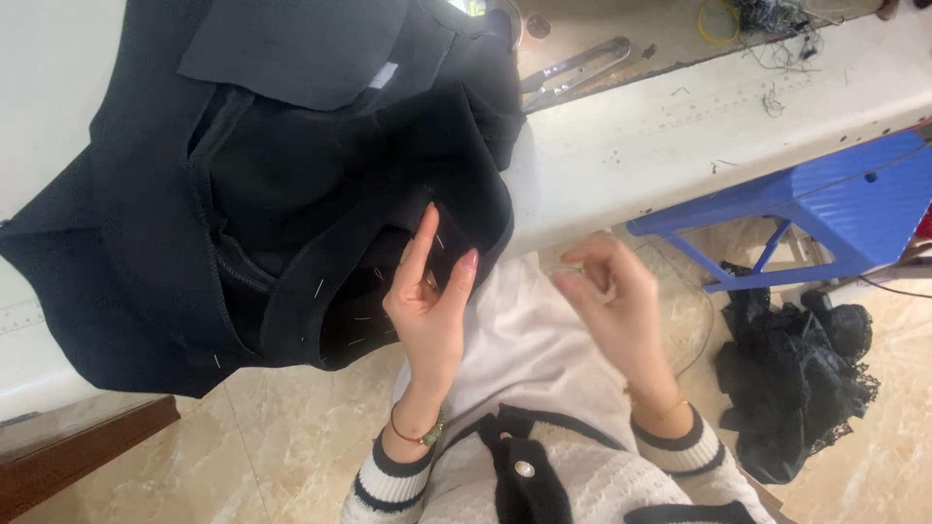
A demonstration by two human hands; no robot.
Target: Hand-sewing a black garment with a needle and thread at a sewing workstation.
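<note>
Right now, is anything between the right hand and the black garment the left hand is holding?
Nothing visible. The right hand hovers apart from the black garment, with only the person's pale lap and open air between. The left hand already pinches the garment's pinned edge at the table rim.

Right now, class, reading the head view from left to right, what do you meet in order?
Black garment → left hand → right hand → blue plastic stool, with a heap of black lace fabric on the floor beneath it.
</note>
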